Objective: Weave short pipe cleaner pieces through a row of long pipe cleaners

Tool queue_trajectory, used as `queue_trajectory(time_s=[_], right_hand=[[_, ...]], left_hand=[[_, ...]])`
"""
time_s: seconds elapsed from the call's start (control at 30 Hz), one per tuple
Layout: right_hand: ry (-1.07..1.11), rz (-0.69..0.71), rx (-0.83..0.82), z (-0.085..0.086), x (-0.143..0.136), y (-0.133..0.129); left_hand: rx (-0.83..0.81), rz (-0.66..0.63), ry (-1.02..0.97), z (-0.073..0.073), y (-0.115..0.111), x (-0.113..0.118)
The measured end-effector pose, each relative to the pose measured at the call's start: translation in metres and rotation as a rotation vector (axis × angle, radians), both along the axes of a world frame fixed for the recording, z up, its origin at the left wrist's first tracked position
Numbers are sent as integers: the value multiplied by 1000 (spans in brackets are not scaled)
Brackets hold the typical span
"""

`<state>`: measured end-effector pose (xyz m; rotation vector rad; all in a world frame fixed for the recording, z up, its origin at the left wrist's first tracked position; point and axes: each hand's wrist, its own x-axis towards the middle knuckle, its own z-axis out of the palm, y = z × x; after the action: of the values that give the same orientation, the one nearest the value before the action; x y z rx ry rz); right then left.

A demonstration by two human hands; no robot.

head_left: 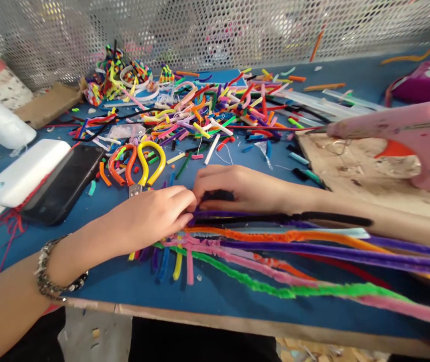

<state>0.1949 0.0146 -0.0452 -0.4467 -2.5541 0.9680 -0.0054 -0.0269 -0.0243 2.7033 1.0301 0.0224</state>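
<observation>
"Head view: where are our hands, and what have we got hold of?"

"Our left hand (154, 216) and right hand (237, 187) meet at the fingertips, bent inward over the upper side of the woven chenille strip (188, 242). We can't tell whether a stem is pinched between them; our own fingers hide that spot."

"And the strip itself?"

"We have it on the blue table (105, 286), close to the front edge, partly under our left hand. Short yellow, blue and pink ends poke out towards us, while the long green stem (245, 282), orange stem (237, 234) and black stem (335, 218) trail off to the right."

"What could go wrong for us?"

"Those long stems lie nearly side by side and cross in places, so we could pick up the wrong one or tangle them. Our right forearm lies alongside them; if it drags, it could pull the weave loose."

"Anything around us to mind?"

"The pink glue gun (429, 143) is near that forearm, and we could knock it by swinging our elbow out; we can't tell whether it's hot. The orange-and-yellow-handled cutters (135, 190) sit just beyond our left hand, where a stem might catch on them."
</observation>
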Motion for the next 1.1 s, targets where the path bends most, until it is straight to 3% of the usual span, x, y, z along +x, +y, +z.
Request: queue_trajectory(time_s=[0.17,0.3,0.4,0.53,0.63,0.77,0.9,1.1], right_hand=[[-64,-74,-93,1,-2,-3],[-59,-13,-72,3,2,0],[-77,-61,60,24,14,1],[-181,-278,365,69,32,-14],[-103,-262,554,83,33,-39],[-343,-117,575,58,16,-69],[-435,-158,656,27,6,-79],[-379,-271,612,12,11,-85]], left_hand=[[8,3,28,1,0,0],[37,22,12,-1,-1,2],[38,20,-26,-3,-1,2],[0,37,-63,-6,-2,2],[-9,57,-102,-9,-3,2],[-16,57,-152,-9,-2,0],[-93,4,-170,-2,0,-3],[50,-88,-3,0,-3,-8]])
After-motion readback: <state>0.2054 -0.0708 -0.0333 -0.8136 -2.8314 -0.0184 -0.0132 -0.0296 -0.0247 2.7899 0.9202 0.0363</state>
